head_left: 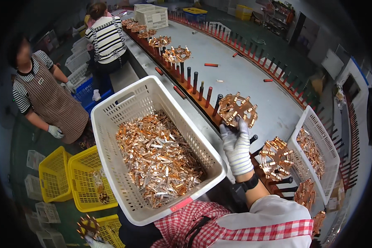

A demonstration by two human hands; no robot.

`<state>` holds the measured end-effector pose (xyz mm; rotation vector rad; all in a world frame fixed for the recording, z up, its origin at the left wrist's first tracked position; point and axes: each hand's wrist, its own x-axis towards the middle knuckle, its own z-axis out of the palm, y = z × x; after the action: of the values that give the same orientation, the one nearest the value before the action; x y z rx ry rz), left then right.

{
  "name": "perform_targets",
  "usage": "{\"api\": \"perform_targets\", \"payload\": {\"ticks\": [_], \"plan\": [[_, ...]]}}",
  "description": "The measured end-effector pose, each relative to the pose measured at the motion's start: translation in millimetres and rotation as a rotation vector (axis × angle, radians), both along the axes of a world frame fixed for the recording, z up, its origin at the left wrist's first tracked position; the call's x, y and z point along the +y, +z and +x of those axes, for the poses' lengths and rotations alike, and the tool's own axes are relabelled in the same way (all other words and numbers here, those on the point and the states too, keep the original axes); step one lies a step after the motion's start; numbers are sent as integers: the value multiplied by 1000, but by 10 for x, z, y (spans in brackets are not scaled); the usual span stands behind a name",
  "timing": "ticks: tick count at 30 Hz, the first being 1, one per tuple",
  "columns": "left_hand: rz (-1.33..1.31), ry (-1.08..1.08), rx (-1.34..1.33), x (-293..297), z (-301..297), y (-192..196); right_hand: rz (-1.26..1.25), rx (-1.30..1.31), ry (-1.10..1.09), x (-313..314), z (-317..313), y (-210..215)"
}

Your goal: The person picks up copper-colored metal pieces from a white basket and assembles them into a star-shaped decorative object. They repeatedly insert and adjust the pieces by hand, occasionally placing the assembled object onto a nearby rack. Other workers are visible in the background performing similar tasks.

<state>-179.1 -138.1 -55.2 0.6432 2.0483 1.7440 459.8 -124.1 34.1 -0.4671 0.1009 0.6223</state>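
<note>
My right hand (237,146), in a white knitted glove, grips the lower edge of a copper-coloured spoked disc (238,110) with small metal pieces round its rim. That disc is at the row of upright pegs (208,97) along the bench edge. My left hand (98,244), also gloved, is mostly cut off at the lower left, with a similar spoked disc (88,227) at its fingers. Between my arms a white plastic basket (124,206) is full of small shiny copper strips (157,159). Just right of my right wrist, another spoked disc (276,158) sits on the pegs.
More discs sit on pegs farther along (177,54). A second white basket (320,165) of copper pieces stands on the bench (244,78) at right. Yellow crates (84,180) are at left. A gloved person (49,95) stands there; another person (107,39) is beyond.
</note>
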Motion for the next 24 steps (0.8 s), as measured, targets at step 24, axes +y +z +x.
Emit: {"api": "perform_targets", "payload": {"ticks": [24], "plan": [[204,-1085,153,444,1811,2342,-308,-881,412,-64,-1711,1245]]}}
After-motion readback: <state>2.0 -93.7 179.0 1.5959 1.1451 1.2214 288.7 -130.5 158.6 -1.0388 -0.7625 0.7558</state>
